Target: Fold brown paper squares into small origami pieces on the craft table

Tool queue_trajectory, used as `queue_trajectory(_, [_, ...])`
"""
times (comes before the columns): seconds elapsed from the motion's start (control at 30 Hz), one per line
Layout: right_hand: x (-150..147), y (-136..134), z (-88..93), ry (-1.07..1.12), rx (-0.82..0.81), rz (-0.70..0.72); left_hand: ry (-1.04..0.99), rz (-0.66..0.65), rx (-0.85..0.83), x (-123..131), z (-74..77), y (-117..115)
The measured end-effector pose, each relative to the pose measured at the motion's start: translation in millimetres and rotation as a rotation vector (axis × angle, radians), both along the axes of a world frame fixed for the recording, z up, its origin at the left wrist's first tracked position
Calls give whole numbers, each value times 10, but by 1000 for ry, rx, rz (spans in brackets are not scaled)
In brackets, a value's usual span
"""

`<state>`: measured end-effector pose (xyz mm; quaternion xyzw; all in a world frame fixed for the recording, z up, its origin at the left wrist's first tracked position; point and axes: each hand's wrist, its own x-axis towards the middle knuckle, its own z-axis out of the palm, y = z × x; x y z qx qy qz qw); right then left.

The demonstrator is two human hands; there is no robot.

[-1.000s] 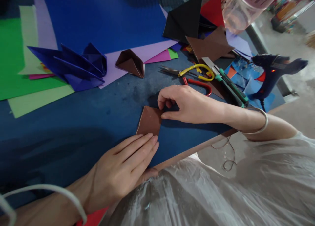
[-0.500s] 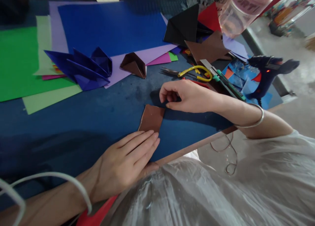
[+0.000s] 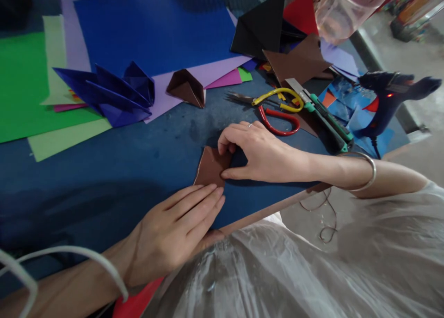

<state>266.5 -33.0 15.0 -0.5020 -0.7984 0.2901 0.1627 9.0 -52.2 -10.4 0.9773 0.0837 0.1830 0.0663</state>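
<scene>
A small folded brown paper [image 3: 210,168] lies near the front edge of the blue table [image 3: 114,170]. My left hand [image 3: 173,230] rests flat on the paper's near edge, fingers stretched out together. My right hand [image 3: 258,151] has curled fingers, with thumb and fingertips pressing on the paper's right edge. A folded blue paper fan shape [image 3: 111,94] and a small folded brown paper piece [image 3: 185,88] lie farther back.
Coloured paper sheets [image 3: 21,77] cover the far side. Yellow-handled scissors [image 3: 274,98], a red-handled tool [image 3: 279,121], a green utility knife [image 3: 322,114] and a dark blue glue gun [image 3: 388,100] lie at the right. A clear plastic bottle [image 3: 342,8] stands at the top right.
My right hand dropped back toward the brown paper and now presses its right edge. My left hand has stayed flat in place.
</scene>
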Motion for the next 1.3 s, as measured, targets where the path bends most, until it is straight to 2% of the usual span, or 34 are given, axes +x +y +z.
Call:
queue_trajectory(0.17, [71, 60, -17, 55, -13, 24, 29, 23, -27, -10, -3, -25])
queue_trajectory(0.43, [114, 109, -22, 126, -40, 22, 32, -38, 42, -28, -13, 32])
queue_trajectory(0.7, [163, 158, -78, 121, 30, 52, 25, -38, 36, -25, 5, 41])
queue_trajectory(0.77, [153, 154, -88, 135, 75, 60, 19, -40, 47, -15, 5, 38])
queue_trajectory(0.87, [108, 118, -103, 110, 234, 113, -22, -38, 69, 9, 1, 25])
queue_trajectory(1.0, [64, 51, -177, -80, 402, 358, -50, -20, 128, 12, 19, 14])
queue_trajectory(1.07, [63, 29, -230, -126, 473, 427, -55, 20, 196, -5, 47, 28])
queue_trajectory(1.2, [69, 7, -282, -122, 613, 428, -24, 112, 315, -30, 104, 102])
queue_trajectory(1.3, [66, -2, -265, -132, 627, 457, 0, 159, 331, -27, 112, 155])
